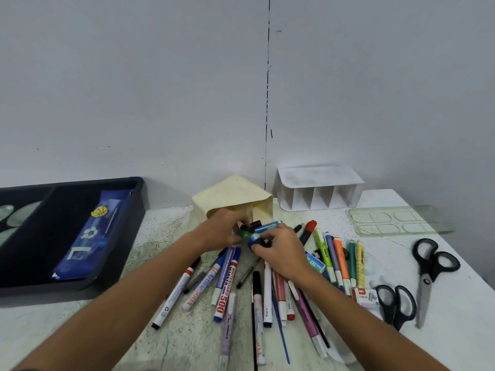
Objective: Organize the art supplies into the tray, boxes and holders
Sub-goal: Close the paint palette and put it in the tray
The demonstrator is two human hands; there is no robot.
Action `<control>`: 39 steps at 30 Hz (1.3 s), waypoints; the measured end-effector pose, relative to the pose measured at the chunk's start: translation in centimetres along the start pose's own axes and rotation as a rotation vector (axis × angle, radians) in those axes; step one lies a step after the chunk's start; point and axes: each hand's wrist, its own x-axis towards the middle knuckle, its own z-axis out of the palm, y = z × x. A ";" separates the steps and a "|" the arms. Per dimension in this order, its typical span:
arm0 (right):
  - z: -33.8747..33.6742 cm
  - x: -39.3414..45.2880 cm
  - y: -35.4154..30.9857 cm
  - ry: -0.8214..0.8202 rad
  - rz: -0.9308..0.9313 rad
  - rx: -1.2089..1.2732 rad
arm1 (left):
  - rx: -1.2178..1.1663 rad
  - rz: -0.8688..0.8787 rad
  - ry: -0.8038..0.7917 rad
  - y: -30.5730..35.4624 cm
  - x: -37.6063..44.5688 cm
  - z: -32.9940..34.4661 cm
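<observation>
Right now we have both hands over the far middle of the table (80, 325), just in front of the cream holder (232, 200), which lies on its side with its opening toward us. Our left hand (217, 231) curls its fingers around a green marker (244, 234), and our right hand (281, 249) curls around a blue marker (254, 241); the two hands almost touch. A light blue marker (267, 226) and something small and black sit just behind our fingers, though we cannot tell whether either hand is gripping them.

Near us lies the loose spread of pens and markers, among them a whiteboard marker (226, 286) labelled 500. To the right of our right wrist a row of highlighters (341, 259) lies side by side, with a small staples box (365, 295) at its near end. Two pairs of black scissors (428, 277) lie at the right edge.

At far left sits the dark tray (117, 231), holding a blue pencil case (91, 236). A white divided holder (318, 187) lies on its side against the wall, and a clear stencil ruler (396, 220) lies just right of it.
</observation>
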 end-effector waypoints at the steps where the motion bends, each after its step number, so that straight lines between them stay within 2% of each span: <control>1: -0.2 0.0 0.0 0.009 0.016 0.028 | -0.038 -0.012 0.034 0.0 -0.4 -0.1; 9: -0.7 -0.9 -1.5 0.069 0.012 0.304 | -0.252 -0.058 0.123 0.1 -4.7 -1.6; 15: 1.4 -3.5 -5.7 -0.020 -0.048 0.518 | -0.291 -0.077 0.149 -0.3 -10.7 -3.4; 22: 6.2 -8.9 -11.6 -0.101 -0.065 0.717 | -0.356 -0.113 0.198 -1.2 -21.6 -5.0; 30: 10.4 -17.2 -13.5 -0.167 -0.257 0.516 | -0.239 -0.090 0.109 -1.7 -31.0 -3.2; 34: 10.7 -20.0 -13.1 -0.150 -0.407 0.364 | -0.181 0.007 0.124 -1.6 -32.6 -1.5; 39: 10.6 -21.8 -12.2 -0.154 -0.438 0.235 | -0.062 0.157 0.174 -1.8 -32.7 0.5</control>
